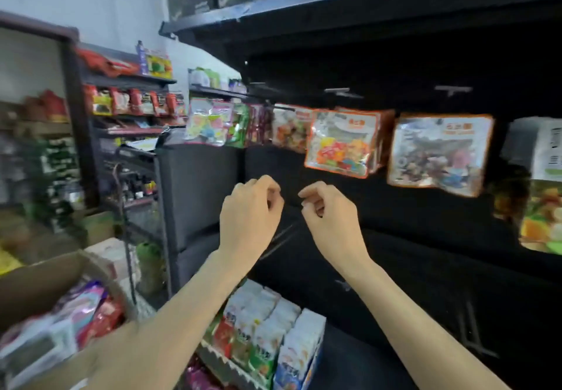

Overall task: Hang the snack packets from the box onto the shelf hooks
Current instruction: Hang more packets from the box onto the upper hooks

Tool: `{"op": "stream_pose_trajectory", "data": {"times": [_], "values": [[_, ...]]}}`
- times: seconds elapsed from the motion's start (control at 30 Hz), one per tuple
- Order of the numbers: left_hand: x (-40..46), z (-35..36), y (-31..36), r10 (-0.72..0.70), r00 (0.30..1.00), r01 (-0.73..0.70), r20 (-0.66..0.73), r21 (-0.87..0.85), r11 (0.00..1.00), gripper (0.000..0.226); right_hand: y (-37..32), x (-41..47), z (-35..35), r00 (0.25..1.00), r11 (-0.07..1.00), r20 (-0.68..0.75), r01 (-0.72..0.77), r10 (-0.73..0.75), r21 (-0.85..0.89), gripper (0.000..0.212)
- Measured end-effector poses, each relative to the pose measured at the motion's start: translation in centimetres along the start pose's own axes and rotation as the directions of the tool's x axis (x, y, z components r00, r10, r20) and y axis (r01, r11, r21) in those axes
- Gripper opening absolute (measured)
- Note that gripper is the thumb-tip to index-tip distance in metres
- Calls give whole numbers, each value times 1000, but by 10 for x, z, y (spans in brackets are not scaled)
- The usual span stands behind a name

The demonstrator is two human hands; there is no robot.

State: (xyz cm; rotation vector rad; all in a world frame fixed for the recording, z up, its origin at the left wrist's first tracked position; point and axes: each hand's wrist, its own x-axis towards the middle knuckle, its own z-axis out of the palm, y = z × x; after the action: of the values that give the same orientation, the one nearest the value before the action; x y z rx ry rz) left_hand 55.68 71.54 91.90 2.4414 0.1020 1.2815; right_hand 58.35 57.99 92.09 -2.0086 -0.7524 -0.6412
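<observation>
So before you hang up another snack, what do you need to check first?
1. Left hand free: ok, fingers curled, nothing held.
2. Right hand free: ok, holds nothing.
3. Packets left in the box: ok, several show.
4. Bare hooks above the hanging packets: ok, at least two.
5. Which hook is meant next: cannot tell.

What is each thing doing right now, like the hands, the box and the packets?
Left hand: raised, fingers curled, holding nothing visible.
Right hand: raised, fingers curled, holding nothing visible.
Cardboard box: open, packets inside.
Orange-edged snack packets: hanging in a row.
Bare hooks: nothing hanging on them.
</observation>
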Motion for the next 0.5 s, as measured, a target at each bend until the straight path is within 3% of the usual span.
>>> {"op": "stream_pose_trajectory", "data": {"times": [0.13,0.27,0.33,0.5], "values": [[-24,-30,-135,-292,946,297,140,-19,955,14,-30,1,136,973,995,224,-73,56,70,19],[-51,-55,-259,-505,828,507,244,60,860,8,-54,-5,265,897,985,432,-144,92,91,21],[-65,-64,-313,-629,739,630,241,85,772,7,-63,-9,324,832,977,541,-194,119,83,24],[-96,-72,-434,-787,549,738,280,278,614,21,-72,-20,459,623,956,765,-291,162,35,28]]}}
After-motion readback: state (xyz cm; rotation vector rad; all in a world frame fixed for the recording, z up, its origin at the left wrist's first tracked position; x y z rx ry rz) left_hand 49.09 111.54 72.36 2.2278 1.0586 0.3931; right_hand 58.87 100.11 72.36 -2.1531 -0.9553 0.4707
